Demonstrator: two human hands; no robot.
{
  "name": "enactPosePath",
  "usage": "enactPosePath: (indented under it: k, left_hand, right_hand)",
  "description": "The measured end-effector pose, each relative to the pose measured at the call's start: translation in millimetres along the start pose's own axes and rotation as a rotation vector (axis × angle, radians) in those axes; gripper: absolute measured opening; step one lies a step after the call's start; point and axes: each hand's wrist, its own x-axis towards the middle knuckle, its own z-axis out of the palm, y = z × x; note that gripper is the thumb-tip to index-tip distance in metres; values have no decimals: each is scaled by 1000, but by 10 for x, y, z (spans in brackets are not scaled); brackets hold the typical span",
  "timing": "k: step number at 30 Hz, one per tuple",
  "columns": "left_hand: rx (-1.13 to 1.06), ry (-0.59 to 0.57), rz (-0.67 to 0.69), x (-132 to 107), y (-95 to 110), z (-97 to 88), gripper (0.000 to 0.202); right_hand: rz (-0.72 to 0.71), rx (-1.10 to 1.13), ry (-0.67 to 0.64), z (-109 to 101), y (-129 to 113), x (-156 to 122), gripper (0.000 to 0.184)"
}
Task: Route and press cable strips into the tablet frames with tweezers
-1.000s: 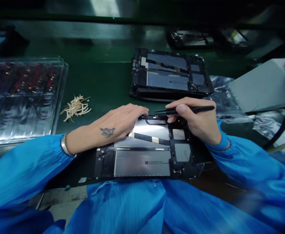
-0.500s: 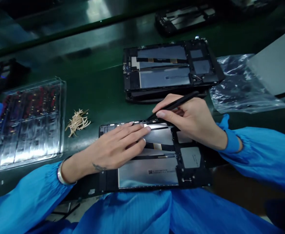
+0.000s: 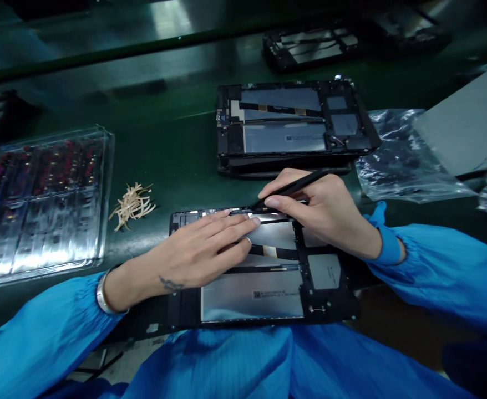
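Observation:
An opened tablet frame [image 3: 264, 293] with silver panels lies at the near edge of the green bench, against my lap. My left hand [image 3: 197, 252] lies flat on it, fingers stretched toward its far edge. My right hand [image 3: 322, 213] is closed on black tweezers [image 3: 295, 185], whose tips touch the tablet's far edge just beyond my left fingertips. Both arms wear blue sleeves, and a silver bracelet rings my left wrist.
A second opened tablet [image 3: 289, 127] lies stacked behind, and a third [image 3: 310, 47] farther back. A clear plastic tray [image 3: 39, 205] of parts sits at left, a heap of tan strips [image 3: 132, 205] beside it. Crumpled plastic bags [image 3: 401, 160] and a grey box [image 3: 468, 130] lie right.
The view tilted, so everything sits differently in the picture. My left hand flattened and stretched along the tablet. My right hand tipped the tweezers' points down onto the tablet's far edge.

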Motion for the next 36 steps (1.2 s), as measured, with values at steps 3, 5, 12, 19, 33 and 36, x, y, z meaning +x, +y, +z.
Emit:
enactPosePath:
  k: [3, 5, 12, 19, 33, 36]
  left_hand:
    - [14, 6, -8, 1, 3, -1, 26]
    - [15, 12, -3, 5, 2, 0, 26]
    - [49, -17, 43, 45, -42, -35, 20]
    - [-175, -103, -320, 52, -93, -80, 37]
    - [-259, -117, -419, 176, -184, -2, 37]
    - [-176, -136, -362, 162, -176, -5, 39]
  right_hand:
    - [-16, -9, 2, 2, 3, 4, 13]
    - [-26, -13, 5, 2, 0, 8, 13]
    - [6, 17, 93, -21, -57, -1, 17]
    - [18, 54, 239, -65, -108, -51, 14]
    - [-24, 54, 8, 0, -21, -64, 14]
    - [-8, 58, 24, -12, -37, -58, 15]
